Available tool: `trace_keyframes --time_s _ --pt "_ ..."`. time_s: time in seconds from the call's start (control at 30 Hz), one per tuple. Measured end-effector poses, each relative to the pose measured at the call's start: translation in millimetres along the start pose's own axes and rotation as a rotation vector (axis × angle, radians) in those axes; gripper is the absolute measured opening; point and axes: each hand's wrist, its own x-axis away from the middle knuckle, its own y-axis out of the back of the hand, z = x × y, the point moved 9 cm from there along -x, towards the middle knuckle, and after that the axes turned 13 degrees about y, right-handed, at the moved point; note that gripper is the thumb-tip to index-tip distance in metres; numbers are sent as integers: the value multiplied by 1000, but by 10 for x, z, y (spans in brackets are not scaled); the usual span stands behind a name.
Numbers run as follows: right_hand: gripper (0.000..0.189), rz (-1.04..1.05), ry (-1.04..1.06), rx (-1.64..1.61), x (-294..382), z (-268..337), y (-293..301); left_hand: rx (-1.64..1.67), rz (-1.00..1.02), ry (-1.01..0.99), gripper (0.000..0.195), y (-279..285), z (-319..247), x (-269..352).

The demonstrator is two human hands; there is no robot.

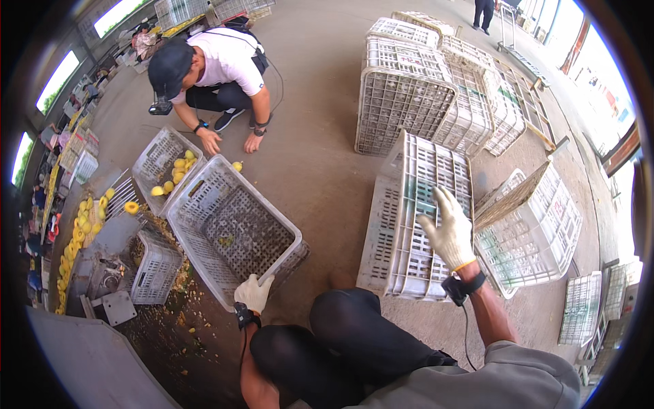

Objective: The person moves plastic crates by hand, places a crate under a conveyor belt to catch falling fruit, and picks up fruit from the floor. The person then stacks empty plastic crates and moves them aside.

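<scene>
My left hand, in a pale knit glove, grips the near rim of a grimy plastic crate. The crate's open top faces me, and a small greenish scrap lies on its dirty bottom. To the right, my gloved right hand has its fingers spread and holds nothing. It is over the slatted face of a tipped white plastic crate with green stains; whether the palm touches it I cannot tell. Beyond the left crate stands another crate with several yellow fruits in it.
A person squats opposite, hands near the crates. Stacked crates stand ahead; more tipped crates lie right. At left are a metal machine, cut yellow fruit, a small crate and floor scraps.
</scene>
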Motion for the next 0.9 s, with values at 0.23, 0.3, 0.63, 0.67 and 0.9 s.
trace_keyframes --time_s 0.23,0.3,0.63,0.67,0.9 --pt "82 470 -118 527 -527 76 -1457 58 -38 -16 66 -59 98 3" --pt "61 464 -108 468 -658 -213 -1599 57 -32 -49 68 -42 -4 -8" --pt "60 175 238 12 -891 -400 -473 76 -31 27 71 47 59 30" --pt "62 169 271 -113 -847 -467 -424 73 -49 46 71 18 167 77" --pt "61 255 198 113 -744 -1521 -734 52 -29 78 71 -47 125 125"
